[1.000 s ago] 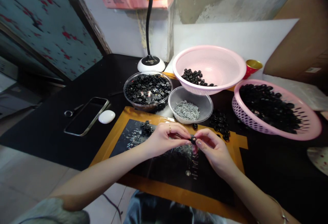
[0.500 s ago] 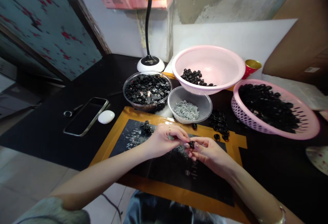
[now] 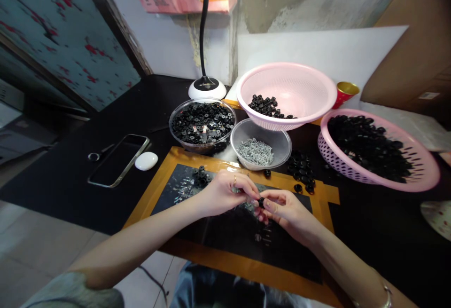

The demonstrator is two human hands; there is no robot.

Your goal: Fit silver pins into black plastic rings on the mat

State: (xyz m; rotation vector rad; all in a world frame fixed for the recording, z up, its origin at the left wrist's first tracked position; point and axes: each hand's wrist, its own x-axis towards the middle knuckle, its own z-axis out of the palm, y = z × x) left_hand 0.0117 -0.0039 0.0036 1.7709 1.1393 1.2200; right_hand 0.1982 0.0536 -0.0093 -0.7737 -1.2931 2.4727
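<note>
A small round black plastic part [image 3: 261, 202] is pinched between the fingertips of both hands above the dark mat [image 3: 225, 237]. My left hand [image 3: 234, 193], with a ring on one finger, closes on it from the left. From the right, my right hand [image 3: 283, 209] grips it between thumb and fingers. Whether a screw is in the part is too small to tell. Loose screws [image 3: 246, 208] lie on the mat beneath the hands. Left of them sits a small cluster of black washer-like pieces [image 3: 201, 176].
A clear bowl of black discs [image 3: 202, 124] and a bowl of silver screws [image 3: 255, 152] stand behind the mat. Two pink baskets [image 3: 289, 70] [image 3: 419, 176] hold black parts. More black parts [image 3: 303, 171] lie right. A phone [image 3: 118, 161] and white oval object [image 3: 146, 161] lie left.
The black part has shifted slightly left and turned a little between the fingertips. Both hands stay in nearly the same place; everything else looks unmoved.
</note>
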